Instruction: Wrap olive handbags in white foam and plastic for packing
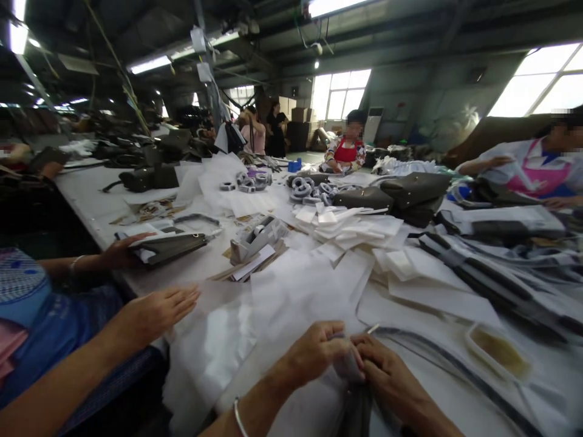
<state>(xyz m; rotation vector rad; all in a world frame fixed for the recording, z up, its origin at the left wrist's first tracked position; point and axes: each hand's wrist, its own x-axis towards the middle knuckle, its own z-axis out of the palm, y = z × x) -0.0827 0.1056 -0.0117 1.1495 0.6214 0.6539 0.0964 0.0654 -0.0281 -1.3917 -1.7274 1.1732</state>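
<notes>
My left hand [319, 352], a bangle on its wrist, and my right hand [387, 373] meet at the table's near edge. Both are closed, pinching a small grey piece [347, 364] at the end of a dark strap [359, 409] that hangs down between them. White tissue sheets [296, 285] lie under and ahead of my hands. A thin dark cord [428, 349] runs from my right hand's fingertips off to the right.
A co-worker at my left lays one hand [157, 309] flat on the tissue and the other [121, 250] on a dark olive bag [175, 246]. A tape dispenser [255, 238], tape rolls [310, 188], folded paper stacks, olive bags [410, 188] and a small tray [498, 352] crowd the table. Other workers sit across.
</notes>
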